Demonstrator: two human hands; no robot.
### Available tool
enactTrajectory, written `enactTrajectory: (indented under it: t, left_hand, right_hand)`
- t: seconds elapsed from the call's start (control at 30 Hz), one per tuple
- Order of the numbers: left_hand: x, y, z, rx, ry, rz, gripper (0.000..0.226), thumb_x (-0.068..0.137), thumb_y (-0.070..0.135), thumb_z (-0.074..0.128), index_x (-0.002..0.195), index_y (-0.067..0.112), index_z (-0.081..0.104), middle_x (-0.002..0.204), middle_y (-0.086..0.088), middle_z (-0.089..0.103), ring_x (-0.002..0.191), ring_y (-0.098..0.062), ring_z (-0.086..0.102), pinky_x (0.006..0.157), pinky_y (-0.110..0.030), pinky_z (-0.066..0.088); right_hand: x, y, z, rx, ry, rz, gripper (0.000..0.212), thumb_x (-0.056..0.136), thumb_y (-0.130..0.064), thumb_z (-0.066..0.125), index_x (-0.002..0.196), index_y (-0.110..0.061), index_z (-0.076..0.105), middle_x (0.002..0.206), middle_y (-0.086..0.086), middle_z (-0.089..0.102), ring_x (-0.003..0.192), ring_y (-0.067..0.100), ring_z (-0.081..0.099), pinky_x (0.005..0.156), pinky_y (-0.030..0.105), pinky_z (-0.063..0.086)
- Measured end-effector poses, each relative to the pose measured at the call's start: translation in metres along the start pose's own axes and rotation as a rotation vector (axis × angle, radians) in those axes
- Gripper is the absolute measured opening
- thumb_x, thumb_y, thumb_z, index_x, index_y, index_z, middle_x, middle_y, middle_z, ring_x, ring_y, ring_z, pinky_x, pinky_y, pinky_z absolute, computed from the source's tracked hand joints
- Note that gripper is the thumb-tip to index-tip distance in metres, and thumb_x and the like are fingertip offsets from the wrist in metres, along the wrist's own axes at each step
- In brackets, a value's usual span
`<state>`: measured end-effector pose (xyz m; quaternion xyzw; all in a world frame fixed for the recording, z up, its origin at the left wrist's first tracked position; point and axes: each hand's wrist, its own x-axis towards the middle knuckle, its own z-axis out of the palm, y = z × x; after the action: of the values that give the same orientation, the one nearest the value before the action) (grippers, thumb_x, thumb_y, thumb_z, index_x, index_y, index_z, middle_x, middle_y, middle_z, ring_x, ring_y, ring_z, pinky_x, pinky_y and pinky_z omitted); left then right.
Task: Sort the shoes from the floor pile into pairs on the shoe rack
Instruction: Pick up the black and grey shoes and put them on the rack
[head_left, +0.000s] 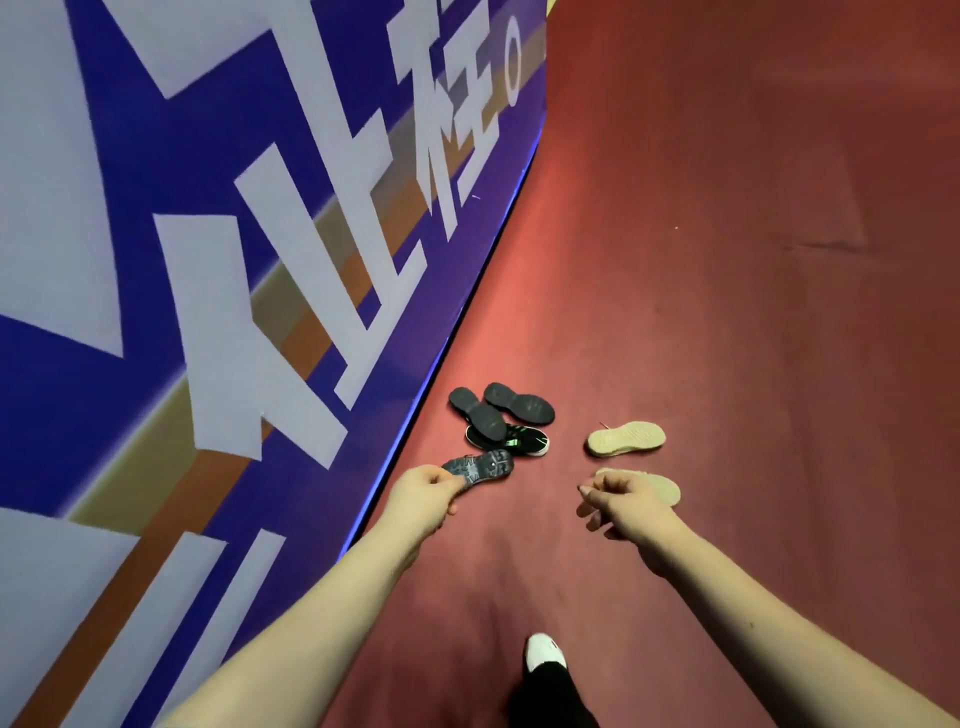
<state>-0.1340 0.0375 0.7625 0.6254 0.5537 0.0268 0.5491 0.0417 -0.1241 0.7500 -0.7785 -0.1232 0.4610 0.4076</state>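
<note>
Two hands of ours reach out over the shoes on the red floor.
Our left hand pinches the near end of a dark shoe, turned sole up. Our right hand holds nothing; its fingers curl loosely in front of a tan shoe. A second tan shoe lies sole up just past it. Beyond the dark shoe sits a black and green shoe, with a black sole resting on it and another black sole beside that. All lie near the blue wall. Our white shoe stands behind.
</note>
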Motion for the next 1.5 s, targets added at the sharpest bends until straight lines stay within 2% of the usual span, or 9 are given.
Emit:
enactTrajectory:
  t: [0.33,0.6,0.9,1.0,1.07,1.17,1.33,1.43,1.5]
  left_hand:
    - [0.084,0.046,0.017,0.065,0.026,-0.11,0.018,0.089,0.02,0.056,0.075,0.011,0.06,0.057,-0.003,0.055,0.047,-0.016,0.038,0.047,-0.022,0.029]
    - [0.153,0.038,0.014,0.065,0.025,-0.194,0.021,0.091,0.019,0.055,0.071,0.012,0.058,0.057,-0.004,0.054,0.045,-0.015,0.036,0.046,-0.022,0.029]
    - [0.269,0.031,0.006,0.188,-0.018,-0.219,0.022,0.09,0.021,0.056,0.07,0.012,0.059,0.061,-0.005,0.058,0.047,-0.013,0.044,0.055,-0.025,0.037]
    - [0.346,0.032,0.016,0.305,-0.063,-0.191,0.02,0.09,0.024,0.056,0.074,0.012,0.062,0.068,-0.008,0.063,0.057,-0.022,0.053,0.065,-0.03,0.045]
    - [0.386,0.033,0.024,0.372,-0.066,-0.183,0.019,0.089,0.026,0.056,0.076,0.013,0.061,0.082,-0.014,0.069,0.077,-0.032,0.063,0.074,-0.033,0.05]
    - [0.448,0.014,0.046,0.394,-0.07,-0.195,0.02,0.089,0.027,0.056,0.078,0.011,0.062,0.092,-0.016,0.071,0.094,-0.033,0.064,0.079,-0.033,0.048]
    - [0.522,-0.037,0.085,0.401,-0.09,-0.246,0.024,0.089,0.027,0.056,0.084,0.006,0.066,0.092,-0.016,0.072,0.094,-0.031,0.064,0.08,-0.034,0.047]
    - [0.563,-0.087,0.115,0.412,-0.059,-0.26,0.02,0.089,0.026,0.056,0.076,0.012,0.061,0.092,-0.016,0.072,0.093,-0.031,0.064,0.079,-0.032,0.046]
    - [0.584,-0.123,0.137,0.425,-0.052,-0.261,0.021,0.089,0.026,0.056,0.07,0.017,0.056,0.09,-0.014,0.072,0.091,-0.03,0.064,0.075,-0.031,0.044]
  right_hand:
    - [0.104,-0.044,-0.039,-0.024,-0.049,0.054,0.01,0.093,-0.015,0.056,0.083,-0.012,0.056,0.072,0.005,0.065,0.054,0.013,0.052,0.052,0.023,0.036]
    - [0.176,-0.046,-0.03,-0.031,-0.046,0.14,0.012,0.093,-0.015,0.056,0.081,-0.013,0.056,0.069,0.004,0.065,0.052,0.013,0.053,0.049,0.021,0.036]
    - [0.281,-0.055,0.003,-0.008,-0.052,0.216,0.007,0.093,-0.013,0.056,0.089,-0.009,0.058,0.072,0.006,0.065,0.052,0.014,0.053,0.05,0.022,0.036]
    - [0.346,-0.053,0.017,-0.001,-0.046,0.219,0.008,0.093,-0.013,0.055,0.087,-0.009,0.057,0.071,0.006,0.065,0.052,0.014,0.053,0.051,0.023,0.036]
    - [0.379,-0.056,0.022,-0.015,-0.043,0.232,0.009,0.094,-0.013,0.054,0.085,-0.01,0.056,0.071,0.006,0.064,0.052,0.014,0.052,0.05,0.023,0.036]
    - [0.441,-0.042,0.036,-0.033,-0.053,0.248,0.014,0.094,-0.011,0.053,0.08,-0.012,0.056,0.07,0.007,0.063,0.051,0.015,0.051,0.05,0.022,0.034]
    - [0.527,0.0,0.057,-0.129,-0.136,0.265,0.015,0.093,-0.01,0.052,0.078,-0.014,0.056,0.067,0.006,0.062,0.051,0.016,0.052,0.048,0.021,0.034]
    - [0.588,0.045,0.076,-0.213,-0.174,0.269,0.017,0.092,-0.009,0.052,0.077,-0.014,0.055,0.069,0.007,0.062,0.051,0.017,0.052,0.047,0.02,0.035]
    - [0.625,0.079,0.091,-0.289,-0.201,0.264,0.015,0.092,-0.009,0.053,0.077,-0.013,0.056,0.069,0.007,0.061,0.05,0.017,0.052,0.041,0.015,0.037]
